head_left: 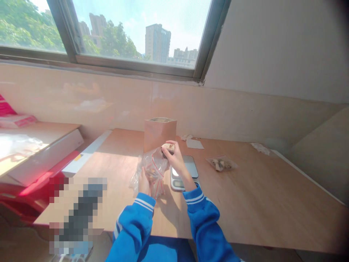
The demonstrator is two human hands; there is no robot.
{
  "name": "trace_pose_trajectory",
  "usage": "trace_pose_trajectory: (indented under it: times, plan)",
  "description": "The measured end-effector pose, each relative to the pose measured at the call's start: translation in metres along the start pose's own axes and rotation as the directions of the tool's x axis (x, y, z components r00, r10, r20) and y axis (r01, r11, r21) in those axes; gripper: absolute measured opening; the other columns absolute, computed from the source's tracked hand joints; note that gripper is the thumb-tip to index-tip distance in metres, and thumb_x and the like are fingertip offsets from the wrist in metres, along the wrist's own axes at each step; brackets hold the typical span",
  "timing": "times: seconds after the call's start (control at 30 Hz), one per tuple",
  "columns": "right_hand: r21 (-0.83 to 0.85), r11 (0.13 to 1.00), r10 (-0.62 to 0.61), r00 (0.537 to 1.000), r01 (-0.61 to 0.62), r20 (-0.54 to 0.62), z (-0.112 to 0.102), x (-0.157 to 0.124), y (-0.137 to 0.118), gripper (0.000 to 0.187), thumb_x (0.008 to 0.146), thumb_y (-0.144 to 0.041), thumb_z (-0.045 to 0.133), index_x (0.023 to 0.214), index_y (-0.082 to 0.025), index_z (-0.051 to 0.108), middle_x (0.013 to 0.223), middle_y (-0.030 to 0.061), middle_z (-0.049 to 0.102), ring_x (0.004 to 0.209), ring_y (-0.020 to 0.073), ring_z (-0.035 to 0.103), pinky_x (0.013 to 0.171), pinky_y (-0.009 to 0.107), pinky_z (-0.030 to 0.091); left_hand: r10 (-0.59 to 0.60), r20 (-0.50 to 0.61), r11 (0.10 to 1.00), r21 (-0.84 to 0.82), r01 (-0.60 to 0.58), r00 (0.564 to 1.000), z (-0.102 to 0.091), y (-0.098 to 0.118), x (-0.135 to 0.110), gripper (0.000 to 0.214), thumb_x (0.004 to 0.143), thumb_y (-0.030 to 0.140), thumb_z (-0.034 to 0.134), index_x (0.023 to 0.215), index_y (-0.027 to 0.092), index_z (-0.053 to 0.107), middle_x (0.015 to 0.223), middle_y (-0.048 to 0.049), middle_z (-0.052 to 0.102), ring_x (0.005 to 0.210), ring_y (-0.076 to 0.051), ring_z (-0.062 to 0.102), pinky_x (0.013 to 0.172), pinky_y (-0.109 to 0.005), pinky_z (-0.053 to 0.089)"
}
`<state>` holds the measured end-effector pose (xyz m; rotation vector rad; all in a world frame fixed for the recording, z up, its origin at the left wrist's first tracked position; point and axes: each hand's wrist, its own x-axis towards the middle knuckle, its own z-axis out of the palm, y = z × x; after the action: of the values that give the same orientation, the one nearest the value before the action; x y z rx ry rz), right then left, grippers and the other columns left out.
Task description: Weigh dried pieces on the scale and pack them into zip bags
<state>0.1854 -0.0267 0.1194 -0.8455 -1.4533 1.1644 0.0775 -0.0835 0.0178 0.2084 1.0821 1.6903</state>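
Note:
My left hand (144,182) grips a clear zip bag (151,167) with a red seal line that holds several pale brown pieces, resting on the wooden table (245,203). Just above the bag's mouth, my right hand (174,156) pinches one pale brown piece (168,147). A small digital scale (185,173) lies right of the bag, partly under my right wrist. A brown paper pouch (159,134) stands open-topped behind the bag. Both arms wear blue sleeves with white stripes.
A second clear bag with brown pieces (221,163) lies to the right of the scale. A white slip (194,144) and crumpled scraps (261,147) sit near the wall. A red and white box (49,160) and a white board (87,153) lie at the left.

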Motion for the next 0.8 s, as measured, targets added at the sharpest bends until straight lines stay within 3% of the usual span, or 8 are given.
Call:
trace_pose_trajectory:
  times: [0.13,0.23,0.33,0.47,0.63,0.8]
  plan:
    - [-0.083,0.953,-0.302,0.941,0.292,-0.151,0.0,0.073,-0.038,0.038,0.084,-0.046,0.061,0.109,-0.024,0.042,0.088,0.0001,0.057,0.076,0.0133,0.058,0.067,0.024,0.048,0.005,-0.014,1.0,-0.011,-0.005,1.0,0.002,0.004,-0.005,0.038,0.093,0.043,0.048,0.111,0.014,0.066,0.089,-0.0105,0.071,0.068,-0.016,0.068,0.06,-0.026,0.056]
    - [-0.15,0.893,-0.44,0.893,0.425,-0.095,0.008,0.127,-0.057,0.032,0.087,-0.044,0.057,0.107,-0.025,0.042,0.087,-0.0004,0.054,0.076,0.0134,0.056,0.069,0.025,0.047,-0.002,-0.001,1.0,-0.005,0.002,1.0,0.004,0.006,-0.007,0.039,0.095,0.041,0.043,0.11,0.013,0.065,0.083,-0.0092,0.07,0.061,-0.016,0.066,0.055,-0.027,0.055]
    - [-0.258,0.808,-0.55,0.835,0.529,-0.012,0.017,0.161,-0.059,0.025,0.088,-0.038,0.054,0.104,-0.022,0.043,0.092,0.0025,0.055,0.083,0.0154,0.055,0.078,0.029,0.047,-0.004,-0.023,1.0,0.012,0.004,1.0,0.003,0.003,-0.005,0.037,0.096,0.039,0.042,0.106,0.013,0.066,0.079,-0.0072,0.069,0.051,-0.012,0.06,0.044,-0.022,0.047]
    - [-0.433,0.668,-0.588,0.786,0.605,0.19,0.02,0.169,-0.042,0.015,0.083,-0.026,0.053,0.096,-0.02,0.048,0.097,0.0056,0.056,0.093,0.018,0.054,0.09,0.032,0.043,0.004,-0.087,1.0,-0.014,-0.006,0.996,0.002,0.0,-0.002,0.03,0.095,0.035,0.048,0.106,0.014,0.066,0.082,-0.0062,0.07,0.054,-0.009,0.06,0.038,-0.016,0.039]
    - [-0.537,0.601,-0.492,0.804,0.592,0.335,0.014,0.155,-0.028,0.013,0.092,-0.025,0.043,0.097,-0.019,0.054,0.094,0.006,0.06,0.089,0.0183,0.055,0.084,0.03,0.043,-0.041,-0.063,0.998,-0.05,0.038,0.997,0.007,0.005,-0.007,0.032,0.096,0.035,0.045,0.107,0.013,0.067,0.081,-0.0074,0.07,0.057,-0.011,0.063,0.038,-0.016,0.041]
    - [-0.748,0.373,-0.374,0.826,0.55,0.421,0.009,0.15,-0.033,0.032,0.1,-0.028,0.036,0.09,-0.017,0.065,0.095,0.01,0.058,0.095,0.0228,0.051,0.091,0.037,0.038,-0.055,-0.091,0.998,-0.032,0.052,0.994,0.01,0.009,-0.011,0.032,0.095,0.035,0.046,0.106,0.013,0.066,0.081,-0.0074,0.069,0.055,-0.011,0.063,0.035,-0.017,0.039]
